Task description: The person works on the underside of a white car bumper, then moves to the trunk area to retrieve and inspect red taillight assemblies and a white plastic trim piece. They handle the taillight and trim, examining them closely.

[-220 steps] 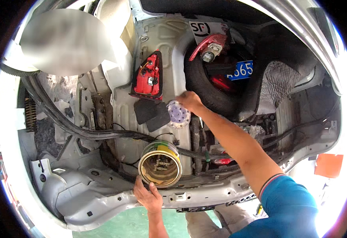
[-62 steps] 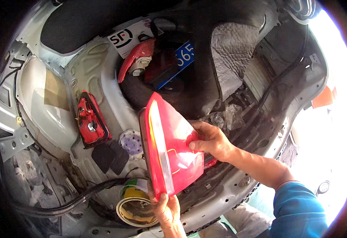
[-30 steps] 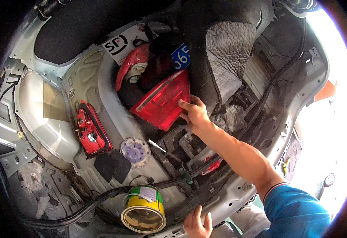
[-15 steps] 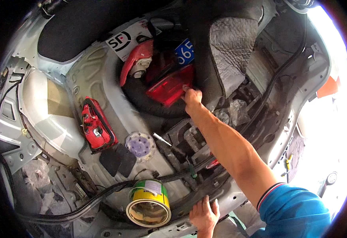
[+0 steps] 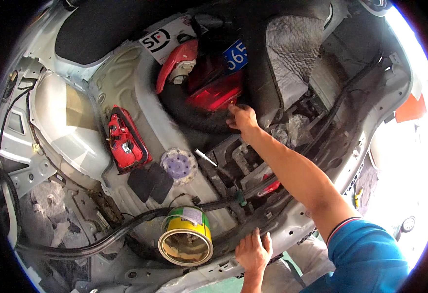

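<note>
"Fingers of the right hand (image 5: 243,118), where are they?"

"At the near right corner of the red lamp (image 5: 217,94). They're bent inward, but I can't tell whether they grip it or only touch."

"And that lamp lies where?"

"Just past the fingertips, inside the black tyre (image 5: 177,110). Left of it, beyond those fingers, sits a second lamp (image 5: 175,63) with its pale socket showing; the blue plate (image 5: 237,54) is straight beyond them."

"What about the left hand (image 5: 254,251)?"

"Fingers slightly apart, stretched forward, resting on the sill (image 5: 292,234). It holds nothing that I can see."

"Anything near it?"

"An open tin (image 5: 187,224), yellow and green, left of those fingers."

"And between the two hands?"

"A white pen (image 5: 206,157), nearer the body than the right fingers and to their left. Farther left are the purple disc (image 5: 178,165), two dark pieces (image 5: 150,183) just beside it, and a third lamp (image 5: 127,146) with its back and wires up."
</note>
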`<state>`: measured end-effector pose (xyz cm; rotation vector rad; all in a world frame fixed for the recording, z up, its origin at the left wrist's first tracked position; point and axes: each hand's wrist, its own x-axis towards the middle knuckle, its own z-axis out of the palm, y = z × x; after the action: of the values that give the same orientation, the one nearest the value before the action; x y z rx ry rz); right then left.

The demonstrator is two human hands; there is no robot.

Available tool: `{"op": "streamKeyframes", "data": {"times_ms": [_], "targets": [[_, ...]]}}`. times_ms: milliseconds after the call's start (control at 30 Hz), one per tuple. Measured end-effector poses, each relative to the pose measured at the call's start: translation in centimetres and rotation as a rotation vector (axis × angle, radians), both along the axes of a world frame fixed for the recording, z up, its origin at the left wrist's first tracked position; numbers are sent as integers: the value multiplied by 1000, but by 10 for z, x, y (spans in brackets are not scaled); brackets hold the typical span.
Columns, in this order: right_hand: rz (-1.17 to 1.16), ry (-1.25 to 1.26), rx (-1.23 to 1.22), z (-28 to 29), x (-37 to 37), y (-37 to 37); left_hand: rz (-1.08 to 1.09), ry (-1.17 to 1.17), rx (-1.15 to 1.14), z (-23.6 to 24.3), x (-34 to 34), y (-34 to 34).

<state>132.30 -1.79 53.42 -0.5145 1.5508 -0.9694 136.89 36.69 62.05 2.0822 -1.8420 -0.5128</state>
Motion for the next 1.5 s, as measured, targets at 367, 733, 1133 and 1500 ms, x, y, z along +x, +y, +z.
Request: {"op": "streamKeyframes", "data": {"times_ms": [367,733,1133,1500], "targets": [[1097,278,-7,-2,138,158,-16,16,-19,3,4,2],[725,-116,310,-66,201,182,-37,185,51,-13,4,23],[1115,265,-70,-47,168,86,-14,64,-29,6,9,2],[468,168,-166,-28,196,-129,320,99,26,7,0,-6]]}}
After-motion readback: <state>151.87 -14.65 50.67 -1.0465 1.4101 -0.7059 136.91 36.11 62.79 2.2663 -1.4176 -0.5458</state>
